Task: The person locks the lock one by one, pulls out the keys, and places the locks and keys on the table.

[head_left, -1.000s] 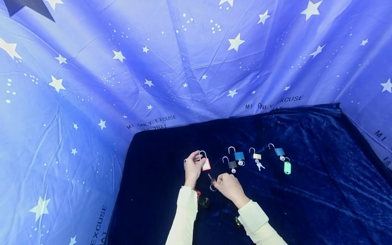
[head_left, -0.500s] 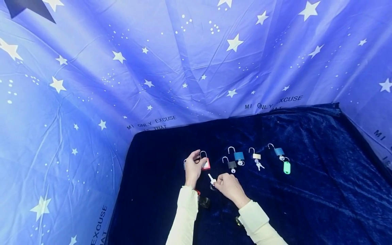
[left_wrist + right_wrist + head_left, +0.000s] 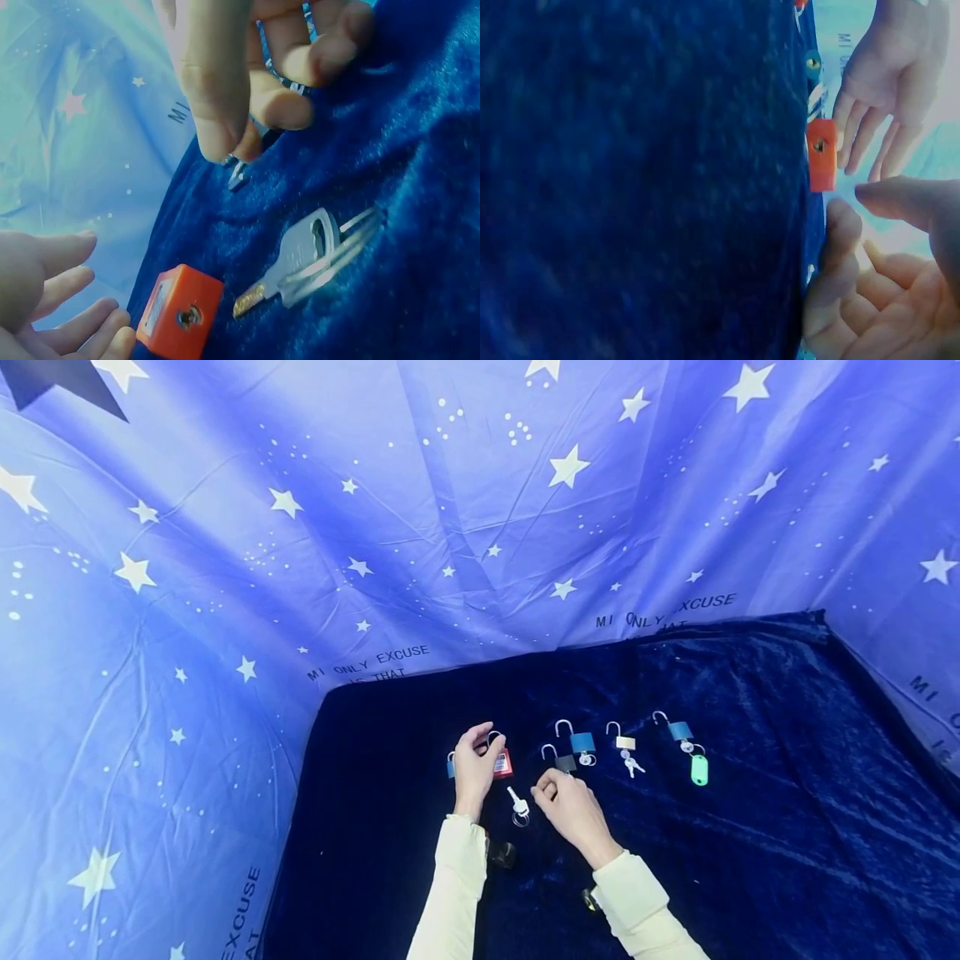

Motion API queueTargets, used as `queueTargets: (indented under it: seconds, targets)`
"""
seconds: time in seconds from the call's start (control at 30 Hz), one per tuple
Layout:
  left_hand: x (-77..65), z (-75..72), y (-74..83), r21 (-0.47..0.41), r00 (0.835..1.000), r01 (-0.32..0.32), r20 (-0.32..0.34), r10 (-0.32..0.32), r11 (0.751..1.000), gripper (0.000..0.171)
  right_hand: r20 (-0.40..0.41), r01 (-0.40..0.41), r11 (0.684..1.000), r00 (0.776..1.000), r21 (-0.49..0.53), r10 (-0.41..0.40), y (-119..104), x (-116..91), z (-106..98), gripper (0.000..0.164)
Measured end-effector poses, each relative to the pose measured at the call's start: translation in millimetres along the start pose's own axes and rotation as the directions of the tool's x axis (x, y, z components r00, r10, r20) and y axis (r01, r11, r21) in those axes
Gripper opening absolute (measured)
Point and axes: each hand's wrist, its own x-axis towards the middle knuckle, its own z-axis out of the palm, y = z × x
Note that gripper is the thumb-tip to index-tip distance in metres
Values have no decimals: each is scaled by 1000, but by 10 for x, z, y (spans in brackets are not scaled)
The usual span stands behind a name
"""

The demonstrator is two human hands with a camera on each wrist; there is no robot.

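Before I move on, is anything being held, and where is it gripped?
Nothing appears held: the left hand is beside the red padlock, contact unclear; the right hand is empty, the key lying apart on the cloth.

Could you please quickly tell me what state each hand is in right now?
Left hand: open beside the red padlock; whether it touches is unclear.
Right hand: open, loosely curled, holding nothing.

walled at back and both sides with violet-blue fabric [image 3: 420, 518], hanging in long creases and printed with white stars [image 3: 568, 466], one large dark star [image 3: 67, 392] at upper left, dot clusters [image 3: 513, 433] and dark lettering [image 3: 384, 662]. spread below with deep navy plush cloth [image 3: 750, 860], rumpled and glossy toward the right. lit palest at left.
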Motion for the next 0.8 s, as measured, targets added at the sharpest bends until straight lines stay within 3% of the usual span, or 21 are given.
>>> queueTargets:
  seconds: [0.1, 0.37, 0.8]
  targets:
    - [1, 19, 43, -2, 1000, -8, -5, 8, 1000, 31, -42, -20, 1000, 999, 9, 21, 30, 24, -44, 11]
    - [-31, 108, 95, -39, 1000, -3, 8, 3, 999, 30, -98, -58, 998, 993, -1, 58, 115, 66, -159, 26]
    - [-102, 296, 87, -103, 997, -37, 62, 44, 994, 29, -78, -108, 994, 991, 0, 107, 202, 75, -211, 31]
